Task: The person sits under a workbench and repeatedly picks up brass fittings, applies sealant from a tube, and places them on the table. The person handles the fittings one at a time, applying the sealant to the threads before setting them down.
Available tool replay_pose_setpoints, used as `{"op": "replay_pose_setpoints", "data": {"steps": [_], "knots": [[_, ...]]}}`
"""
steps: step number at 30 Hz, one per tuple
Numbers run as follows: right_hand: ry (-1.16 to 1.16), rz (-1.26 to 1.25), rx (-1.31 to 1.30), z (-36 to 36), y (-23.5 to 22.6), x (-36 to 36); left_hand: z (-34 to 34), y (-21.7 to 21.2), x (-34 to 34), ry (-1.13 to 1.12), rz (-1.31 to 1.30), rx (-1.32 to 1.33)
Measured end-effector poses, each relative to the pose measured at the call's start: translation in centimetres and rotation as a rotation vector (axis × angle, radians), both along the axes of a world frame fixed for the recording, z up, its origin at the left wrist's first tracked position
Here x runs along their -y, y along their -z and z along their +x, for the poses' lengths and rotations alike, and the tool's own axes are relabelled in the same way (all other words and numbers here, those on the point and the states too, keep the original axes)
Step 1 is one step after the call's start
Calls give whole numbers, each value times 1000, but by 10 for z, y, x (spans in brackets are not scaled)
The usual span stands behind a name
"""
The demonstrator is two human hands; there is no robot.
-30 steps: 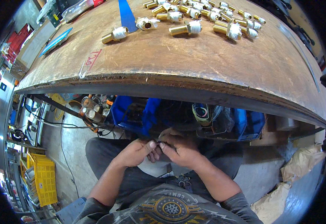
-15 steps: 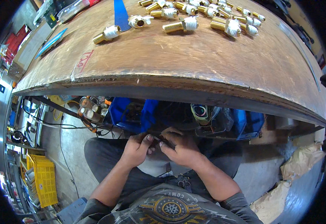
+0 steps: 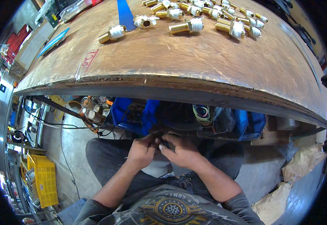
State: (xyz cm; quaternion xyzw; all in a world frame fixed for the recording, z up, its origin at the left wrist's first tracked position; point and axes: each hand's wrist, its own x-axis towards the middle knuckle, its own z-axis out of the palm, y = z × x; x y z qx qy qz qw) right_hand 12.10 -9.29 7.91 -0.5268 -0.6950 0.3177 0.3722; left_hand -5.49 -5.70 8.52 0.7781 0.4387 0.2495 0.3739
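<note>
Dark, almost black, is the colour of a small piece point(image 3: 166, 144) which is held low in front of the lap, below the front edge of the wooden table point(image 3: 163, 56). Its surface is mostly covered by fingers, so its full shape and material cannot be told. Its long axis and the direction in which it is pointed cannot be told either. By the thumb and curled fingers of the right hand point(image 3: 180, 149) it seems to be pinched. The left hand point(image 3: 141, 150) is placed close beside, with fingers bent inward; whether the piece is also gripped by it cannot be told. On the table, brass fittings point(image 3: 186, 27) are scattered, with threaded bodies and white wrapping on one end.
</note>
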Motion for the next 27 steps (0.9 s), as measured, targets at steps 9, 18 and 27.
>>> {"op": "replay_pose_setpoints", "data": {"steps": [9, 18, 27], "knots": [[-55, -103, -120, 0, -7, 1, -12, -15, 0, 120, -186, 60], [-79, -98, 33, 2, -1, 1, -17, -21, -5, 8, -149, -51], [-38, -106, 12, 0, 16, 4, -16, -18, -6, -25, -142, -47]]}}
